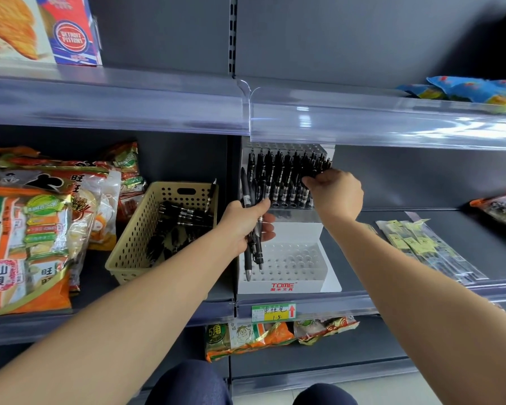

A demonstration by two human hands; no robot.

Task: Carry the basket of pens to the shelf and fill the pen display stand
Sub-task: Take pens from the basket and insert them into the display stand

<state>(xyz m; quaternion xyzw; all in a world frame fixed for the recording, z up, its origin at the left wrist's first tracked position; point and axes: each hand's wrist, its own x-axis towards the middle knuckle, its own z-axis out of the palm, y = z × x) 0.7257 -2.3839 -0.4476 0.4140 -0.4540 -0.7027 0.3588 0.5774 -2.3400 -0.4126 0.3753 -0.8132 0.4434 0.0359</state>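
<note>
L hand (247,226): fingers wrapped round pen bundle (253,249), tips down, in front of stand (284,286); lower tier holes unfilled. R hand (335,195): fingers curled, pinching at upper-row pens (278,176). Basket (135,244) on shelf (462,229), just left of stand, pens inside.

Risk, as I see it: slack L grip drops bundle; R push in crowded row tilts neighbours or shifts stand.

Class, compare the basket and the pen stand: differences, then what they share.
The basket is beige with holed walls; the pen stand is white and stepped. In the basket, pens lie loose; in the pen stand they stand upright. Both hold black pens on one shelf level.
</note>
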